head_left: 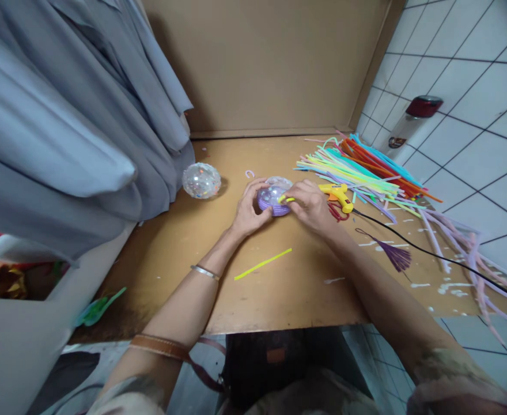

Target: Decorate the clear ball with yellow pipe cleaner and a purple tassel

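Note:
My left hand [252, 206] curls around the left side of a clear ball [271, 195] with purple bands around its lower part, steadying it on the table. Pinched in my right hand [310, 204] is a short piece of yellow pipe cleaner [287, 199], which lies against the upper right of the ball. The exact contact is partly hidden by my fingers. Nearer to me, a straight yellow pipe cleaner [263, 264] lies on the tabletop. Just right of my right hand is a yellow glue gun [342, 197], with red-handled scissors [338, 212] beside it.
A second clear ball [201, 180] with coloured specks rests at left, near a grey curtain [150, 115]. Many coloured pipe cleaners [366, 167] are heaped at back right. A black cord [417, 248] and a purple tassel [394, 253] lie on the right of the wooden table [171, 288].

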Available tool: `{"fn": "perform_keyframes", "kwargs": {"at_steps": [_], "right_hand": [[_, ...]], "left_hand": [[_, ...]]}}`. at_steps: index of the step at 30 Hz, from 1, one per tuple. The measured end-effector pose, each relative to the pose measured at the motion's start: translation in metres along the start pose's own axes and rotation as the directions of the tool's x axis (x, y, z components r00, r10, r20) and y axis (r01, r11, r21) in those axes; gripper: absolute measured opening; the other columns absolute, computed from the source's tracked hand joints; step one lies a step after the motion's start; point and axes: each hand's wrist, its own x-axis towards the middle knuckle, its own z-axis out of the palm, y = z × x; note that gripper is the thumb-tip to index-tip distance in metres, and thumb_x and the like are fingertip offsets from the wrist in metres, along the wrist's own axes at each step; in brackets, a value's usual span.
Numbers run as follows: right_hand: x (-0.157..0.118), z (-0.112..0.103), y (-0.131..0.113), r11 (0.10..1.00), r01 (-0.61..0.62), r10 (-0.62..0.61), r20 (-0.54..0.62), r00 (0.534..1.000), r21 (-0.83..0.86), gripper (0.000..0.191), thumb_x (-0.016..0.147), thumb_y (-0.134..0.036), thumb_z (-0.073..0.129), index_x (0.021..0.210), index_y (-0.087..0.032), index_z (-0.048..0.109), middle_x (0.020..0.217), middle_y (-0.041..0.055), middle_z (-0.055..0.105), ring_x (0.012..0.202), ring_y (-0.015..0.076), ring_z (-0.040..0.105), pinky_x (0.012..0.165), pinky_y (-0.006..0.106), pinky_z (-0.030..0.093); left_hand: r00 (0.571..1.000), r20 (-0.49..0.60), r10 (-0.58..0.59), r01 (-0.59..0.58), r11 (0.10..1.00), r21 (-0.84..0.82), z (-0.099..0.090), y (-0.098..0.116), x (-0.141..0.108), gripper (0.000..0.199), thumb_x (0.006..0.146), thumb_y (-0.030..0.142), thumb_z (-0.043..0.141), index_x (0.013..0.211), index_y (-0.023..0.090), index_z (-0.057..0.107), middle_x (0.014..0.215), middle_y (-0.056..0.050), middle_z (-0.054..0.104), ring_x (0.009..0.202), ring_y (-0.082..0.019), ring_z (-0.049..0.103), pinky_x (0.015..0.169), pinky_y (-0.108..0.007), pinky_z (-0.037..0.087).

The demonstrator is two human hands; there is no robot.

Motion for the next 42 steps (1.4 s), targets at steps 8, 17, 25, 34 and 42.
{"fn": "perform_keyframes", "kwargs": {"at_steps": [8, 17, 25, 34, 42], "right_hand": [[0.005, -0.009, -0.005, 0.990, -0.075, 0.095, -0.166, 0.982, 0.120, 0.058, 0.107, -0.061, 0.031, 0.108, -0.029, 0.080, 0.095, 0.0100, 0.070, 0.094, 0.0277, 0.063, 0.088, 0.046, 0.052], [0.006, -0.012, -0.015, 0.952, -0.171, 0.229, -0.221, 0.948, 0.253, 0.065, 0.102, -0.073, 0.034, 0.097, -0.026, 0.079, 0.085, 0.0082, 0.068, 0.084, 0.0243, 0.064, 0.079, 0.040, 0.052], [0.005, -0.008, -0.027, 0.947, -0.108, 0.181, -0.225, 0.957, 0.302, 0.062, 0.105, -0.068, 0.034, 0.095, -0.025, 0.078, 0.083, 0.0055, 0.065, 0.076, 0.0194, 0.063, 0.072, 0.035, 0.051], [0.007, -0.009, -0.020, 0.961, -0.041, 0.156, -0.416, 0.896, 0.272, 0.051, 0.108, -0.055, 0.040, 0.093, -0.022, 0.075, 0.080, 0.0036, 0.066, 0.072, 0.0168, 0.063, 0.066, 0.031, 0.049], [0.000, 0.004, -0.010, 0.963, -0.231, 0.175, -0.332, 0.927, -0.137, 0.051, 0.110, -0.044, 0.033, 0.091, -0.020, 0.074, 0.082, 0.0078, 0.067, 0.072, 0.0199, 0.059, 0.065, 0.032, 0.039]], "left_hand": [[1.000, 0.005, 0.013, -0.013, 1.000, 0.024, -0.003, 0.000, -0.001, 0.045, 0.079, 0.035, 0.073, 0.121, 0.025, 0.062, 0.141, -0.014, 0.062, 0.138, -0.033, 0.056, 0.118, -0.053, 0.044], [0.999, 0.001, 0.044, -0.043, 0.995, 0.090, 0.001, 0.002, -0.002, 0.049, 0.084, 0.053, 0.072, 0.123, 0.025, 0.061, 0.137, -0.015, 0.062, 0.134, -0.033, 0.058, 0.119, -0.055, 0.042], [0.986, 0.097, 0.132, -0.150, 0.967, 0.205, 0.015, 0.004, -0.004, 0.077, 0.076, 0.057, 0.082, 0.140, 0.027, 0.052, 0.146, -0.017, 0.054, 0.143, -0.037, 0.049, 0.118, -0.058, 0.042], [0.997, 0.034, 0.072, -0.079, 0.884, 0.460, 0.010, -0.001, -0.005, 0.077, 0.081, 0.060, 0.076, 0.143, 0.022, 0.050, 0.151, -0.019, 0.049, 0.143, -0.040, 0.047, 0.114, -0.055, 0.042], [0.978, 0.108, 0.180, -0.210, 0.858, 0.469, 0.013, 0.003, -0.006, 0.070, 0.087, 0.069, 0.065, 0.138, 0.021, 0.058, 0.152, -0.020, 0.053, 0.142, -0.038, 0.049, 0.114, -0.054, 0.039]]}}
